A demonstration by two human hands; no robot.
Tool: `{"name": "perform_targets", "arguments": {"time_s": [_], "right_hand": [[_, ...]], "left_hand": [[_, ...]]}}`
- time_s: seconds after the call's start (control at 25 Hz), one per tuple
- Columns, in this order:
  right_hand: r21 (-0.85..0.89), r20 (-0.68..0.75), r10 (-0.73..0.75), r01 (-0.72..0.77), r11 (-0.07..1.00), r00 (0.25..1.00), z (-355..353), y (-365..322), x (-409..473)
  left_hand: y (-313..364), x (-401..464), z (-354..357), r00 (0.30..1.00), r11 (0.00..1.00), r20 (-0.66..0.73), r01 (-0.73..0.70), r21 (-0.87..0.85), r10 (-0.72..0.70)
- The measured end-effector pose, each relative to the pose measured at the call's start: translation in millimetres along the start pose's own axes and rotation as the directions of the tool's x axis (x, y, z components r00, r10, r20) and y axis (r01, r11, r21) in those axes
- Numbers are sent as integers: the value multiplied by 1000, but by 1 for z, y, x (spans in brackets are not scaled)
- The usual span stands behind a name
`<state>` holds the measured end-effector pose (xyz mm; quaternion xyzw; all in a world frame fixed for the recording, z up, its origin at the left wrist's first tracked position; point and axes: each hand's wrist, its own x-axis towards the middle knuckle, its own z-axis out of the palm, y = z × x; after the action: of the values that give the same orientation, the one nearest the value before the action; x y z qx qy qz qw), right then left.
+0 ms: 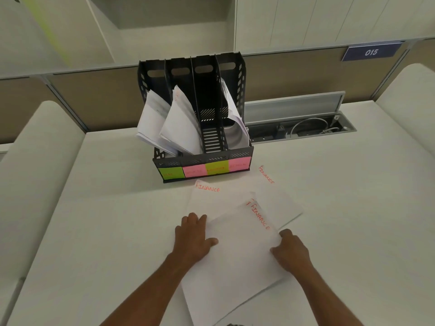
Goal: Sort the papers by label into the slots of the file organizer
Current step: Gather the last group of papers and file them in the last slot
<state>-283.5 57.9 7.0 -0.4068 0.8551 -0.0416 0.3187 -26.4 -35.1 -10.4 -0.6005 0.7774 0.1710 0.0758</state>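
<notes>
Left hand (194, 234) lying flat, fingers spread wide, pressing white paper sheets (237, 252) lettered FINANCE in red. Right hand (290, 251) curling, seemingly pinching the top sheet's edge at 3 o'clock. Black plastic four-slot file organizer (202, 161) standing at 12 o'clock, third slot bare.

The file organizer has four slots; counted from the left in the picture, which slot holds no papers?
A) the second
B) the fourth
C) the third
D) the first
C: in the file organizer the third slot shows only its bare black slatted floor, while white papers lean in the other three.
</notes>
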Motion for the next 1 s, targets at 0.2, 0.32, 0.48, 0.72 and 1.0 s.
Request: {"name": "perform_targets", "arguments": {"time_s": [0.2,0.32,0.48,0.72,1.0], "right_hand": [[359,-215,-181,250,899,960,-24,-28,8],[473,-259,-308,398,786,916,-39,-61,20],[553,-208,-384,432,712,900,-42,-88,32],[709,-176,-107,201,676,979,-22,-76,31],[712,-160,-75,168,682,984,-1,-56,18]], "left_hand": [[-19,-14,-9,980,870,-14,167,-463,-196],[-24,-16,-18,962,654,79,235,-719,-260],[-30,-21,-24,949,381,140,245,-891,-283],[-36,-23,-14,903,57,196,235,-970,-382],[-35,-25,-8,924,-174,204,154,-973,-322]]}}
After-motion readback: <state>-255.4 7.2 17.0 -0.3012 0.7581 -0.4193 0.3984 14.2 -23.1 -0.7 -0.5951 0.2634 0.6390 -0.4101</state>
